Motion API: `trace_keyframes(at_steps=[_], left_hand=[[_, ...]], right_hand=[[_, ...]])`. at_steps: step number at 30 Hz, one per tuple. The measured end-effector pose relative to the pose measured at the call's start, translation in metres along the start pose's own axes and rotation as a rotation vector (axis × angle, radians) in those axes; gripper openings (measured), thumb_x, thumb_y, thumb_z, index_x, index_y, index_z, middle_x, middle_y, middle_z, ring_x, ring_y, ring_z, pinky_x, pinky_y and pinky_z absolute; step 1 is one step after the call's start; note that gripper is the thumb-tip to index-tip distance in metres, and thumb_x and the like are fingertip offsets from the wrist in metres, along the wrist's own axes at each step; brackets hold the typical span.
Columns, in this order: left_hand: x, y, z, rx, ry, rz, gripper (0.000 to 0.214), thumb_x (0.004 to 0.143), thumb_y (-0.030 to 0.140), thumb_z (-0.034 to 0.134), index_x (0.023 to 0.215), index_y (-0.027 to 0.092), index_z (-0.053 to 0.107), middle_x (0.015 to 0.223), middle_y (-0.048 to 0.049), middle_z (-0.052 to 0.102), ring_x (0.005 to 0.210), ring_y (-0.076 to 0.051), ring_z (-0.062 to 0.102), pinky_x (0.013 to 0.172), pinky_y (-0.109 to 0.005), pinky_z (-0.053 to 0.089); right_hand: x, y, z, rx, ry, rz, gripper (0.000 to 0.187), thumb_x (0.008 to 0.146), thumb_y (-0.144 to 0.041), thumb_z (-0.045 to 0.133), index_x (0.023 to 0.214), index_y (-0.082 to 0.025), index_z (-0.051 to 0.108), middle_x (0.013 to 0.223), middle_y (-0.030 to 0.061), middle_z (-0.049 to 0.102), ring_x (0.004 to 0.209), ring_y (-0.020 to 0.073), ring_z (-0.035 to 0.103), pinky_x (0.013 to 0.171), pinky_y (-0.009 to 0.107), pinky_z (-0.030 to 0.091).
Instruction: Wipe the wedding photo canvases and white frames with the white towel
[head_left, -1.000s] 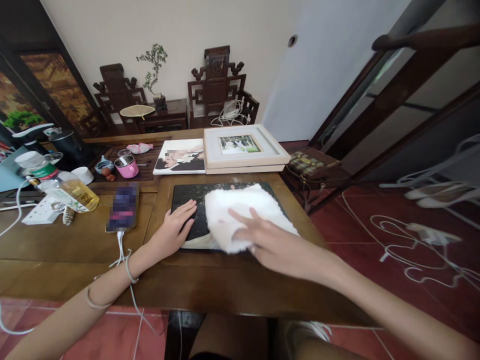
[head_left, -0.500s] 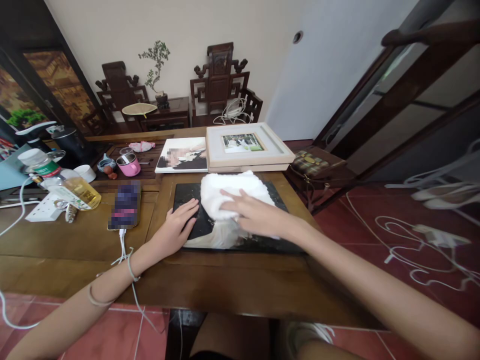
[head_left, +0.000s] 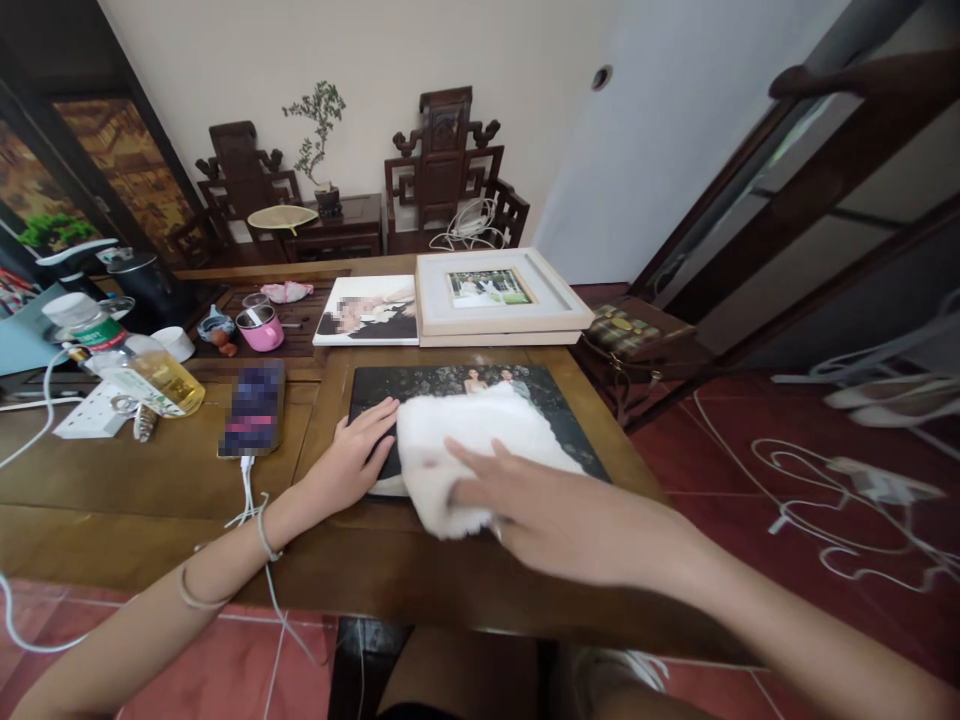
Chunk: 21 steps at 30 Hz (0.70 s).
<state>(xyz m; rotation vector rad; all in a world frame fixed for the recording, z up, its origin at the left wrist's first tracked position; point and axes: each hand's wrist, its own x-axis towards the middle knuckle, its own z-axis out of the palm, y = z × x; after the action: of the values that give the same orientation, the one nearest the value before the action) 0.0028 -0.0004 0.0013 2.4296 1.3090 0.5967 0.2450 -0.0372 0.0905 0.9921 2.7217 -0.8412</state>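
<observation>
A dark photo panel (head_left: 581,430) showing two people lies flat on the wooden table in front of me. Over its middle and front edge spreads a white fluffy cloth (head_left: 480,425). My right hand (head_left: 555,510) presses down on this cloth, its fingers bent into the fabric and partly hidden by it. At the panel's left edge rests my left hand (head_left: 360,445), fingers stretched out and lying flat, with no object in it. The cloth's left side comes close to the left fingertips.
Beyond the panel sit a framed photo (head_left: 495,290) and a smaller photo print (head_left: 367,310). To the left are a phone (head_left: 253,405) with a cable, a tipped drink bottle (head_left: 161,375), a power strip (head_left: 94,410) and a pink cup (head_left: 260,328). A plaid bag (head_left: 626,330) stands right.
My right hand has pulled the white cloth toward me, from the panel's far edge to its near edge, uncovering the two pictured people. My left hand has stayed in place.
</observation>
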Motion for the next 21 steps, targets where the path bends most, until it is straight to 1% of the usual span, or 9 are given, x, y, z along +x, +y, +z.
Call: trace_keyframes(at_steps=[2,5,8,11,13,15,18,19,21], left_hand=[[0.000,0.000,0.000,0.003,0.004,-0.002,0.042,0.098,0.025,0.034,0.139,0.021,0.044,0.149,-0.0095,0.041,0.139,-0.022,0.035,0.112,-0.050,0.030],[0.000,-0.001,0.000,0.006,0.009,0.002,0.042,0.098,0.025,0.034,0.139,0.022,0.044,0.149,-0.0096,0.040,0.140,-0.022,0.035,0.112,-0.051,0.029],[0.000,0.000,0.000,0.016,0.003,0.002,0.041,0.099,0.025,0.034,0.138,0.022,0.045,0.149,-0.0097,0.041,0.140,-0.022,0.035,0.112,-0.050,0.030],[0.000,0.001,0.000,0.021,0.004,-0.002,0.041,0.099,0.024,0.035,0.138,0.021,0.046,0.148,-0.0102,0.042,0.139,-0.022,0.036,0.111,-0.050,0.032],[0.000,0.002,0.000,0.010,0.012,-0.008,0.040,0.099,0.024,0.035,0.137,0.021,0.046,0.148,-0.0105,0.042,0.138,-0.023,0.037,0.110,-0.052,0.032],[0.001,0.002,-0.001,-0.030,0.045,0.006,0.040,0.099,0.025,0.036,0.137,0.020,0.047,0.146,-0.0106,0.044,0.137,-0.024,0.038,0.111,-0.051,0.033],[0.002,0.002,-0.005,-0.136,0.166,0.043,0.040,0.099,0.029,0.037,0.135,0.018,0.050,0.143,-0.0110,0.048,0.135,-0.022,0.042,0.113,-0.045,0.033],[0.003,0.003,-0.006,-0.169,0.211,0.046,0.040,0.100,0.030,0.037,0.135,0.017,0.050,0.143,-0.0112,0.048,0.135,-0.022,0.042,0.114,-0.043,0.033],[0.003,0.004,-0.009,-0.208,0.272,0.034,0.041,0.100,0.031,0.036,0.136,0.017,0.049,0.145,-0.0111,0.046,0.136,-0.021,0.041,0.115,-0.042,0.031]], right_hand=[[-0.013,-0.015,0.004,0.010,-0.083,-0.005,0.052,0.067,0.005,0.040,0.104,-0.020,0.065,0.140,0.0117,0.054,0.144,0.0295,0.021,0.113,0.056,0.029],[-0.018,-0.017,0.004,0.027,-0.092,-0.007,0.053,0.066,0.005,0.040,0.103,-0.022,0.065,0.139,0.0099,0.056,0.143,0.0293,0.027,0.114,0.055,0.029],[-0.009,0.000,0.000,0.039,-0.008,0.063,0.054,0.070,0.003,0.040,0.111,-0.022,0.064,0.141,0.0112,0.053,0.140,0.0310,0.034,0.111,0.053,0.032],[0.011,0.020,-0.006,0.000,0.141,0.206,0.051,0.076,-0.001,0.040,0.119,-0.018,0.060,0.145,0.0181,0.046,0.134,0.0372,0.043,0.104,0.056,0.038],[0.027,0.027,-0.007,-0.049,0.216,0.244,0.051,0.077,-0.001,0.038,0.123,-0.015,0.057,0.138,0.0215,0.052,0.136,0.0377,0.039,0.103,0.059,0.036],[0.041,0.026,-0.003,-0.119,0.273,0.260,0.051,0.078,0.000,0.038,0.124,-0.012,0.056,0.133,0.0229,0.056,0.141,0.0388,0.029,0.103,0.065,0.032],[0.053,0.017,0.005,-0.176,0.328,0.193,0.053,0.074,0.002,0.041,0.123,-0.010,0.056,0.145,0.0211,0.045,0.144,0.0399,0.019,0.105,0.070,0.024],[0.052,0.014,0.007,-0.166,0.314,0.134,0.052,0.072,0.002,0.042,0.120,-0.012,0.058,0.145,0.0191,0.045,0.145,0.0383,0.018,0.107,0.069,0.022],[0.047,0.006,0.010,-0.122,0.239,-0.021,0.048,0.070,0.003,0.042,0.110,-0.016,0.063,0.138,0.0145,0.054,0.145,0.0327,0.021,0.112,0.065,0.018]])
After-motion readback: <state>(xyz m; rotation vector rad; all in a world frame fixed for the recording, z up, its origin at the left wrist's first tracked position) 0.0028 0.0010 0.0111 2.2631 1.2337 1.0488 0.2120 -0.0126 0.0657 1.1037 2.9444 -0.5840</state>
